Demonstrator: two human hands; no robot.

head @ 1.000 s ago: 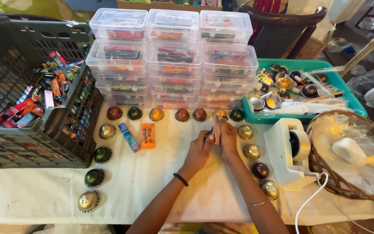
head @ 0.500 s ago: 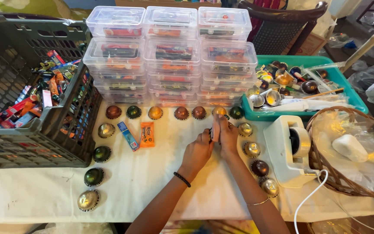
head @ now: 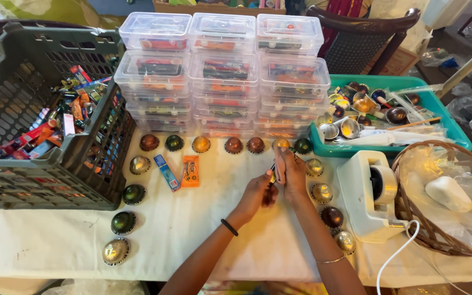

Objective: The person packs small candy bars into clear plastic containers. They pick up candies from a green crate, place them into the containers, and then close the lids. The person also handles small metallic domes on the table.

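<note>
Crate [head: 45,164] left, stacked boxes [head: 222,76] behind, basket [head: 411,207] right.

Bare cloth is lying open at lower centre and lower left of the white table [head: 192,229] — capsules [head: 122,221] are ringing it, the grey crate [head: 39,180] is blocking the left, stacked clear boxes [head: 222,71] the top, the white machine [head: 364,196] and wicker basket [head: 411,213] the right.

Both hands met over the middle of the desk [head: 203,240], the left hand [head: 258,192] and right hand [head: 290,172] pinching a small packet [head: 273,173] between them. Round foil capsules [head: 233,145] ringed them in an arc. Stacked clear boxes [head: 222,71] stood behind, a grey crate [head: 83,164] to the left.
</note>
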